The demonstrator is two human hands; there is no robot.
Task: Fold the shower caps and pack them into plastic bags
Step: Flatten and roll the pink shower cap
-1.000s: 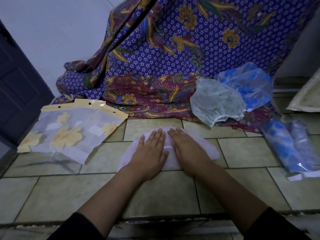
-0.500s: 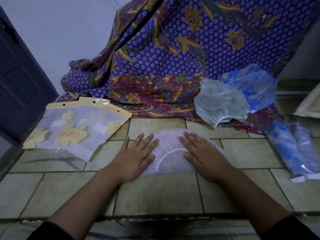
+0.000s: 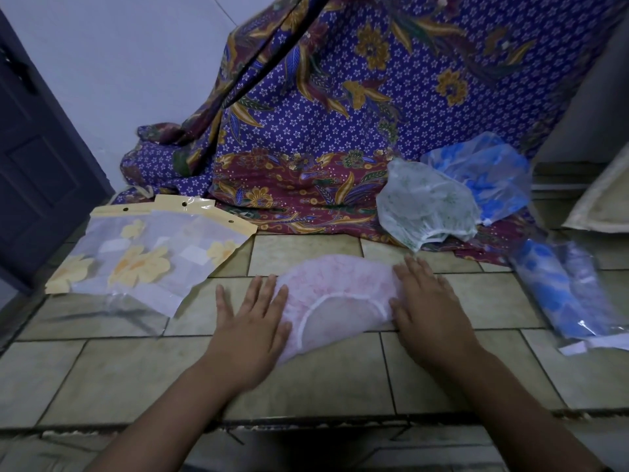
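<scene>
Head view: pink shower cap lies flattened on the tiles, left hand and right hand pressing its two ends, each grip flat-open, holding nothing. Judged featherlight, limp, slippery film; best pinched at the elastic hem for folding

Thin translucent plastic shower cap on matt glazed tiles

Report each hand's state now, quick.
Left hand: open, flat, pressing the pink shower cap.
Right hand: open, flat, pressing the same cap.
</scene>
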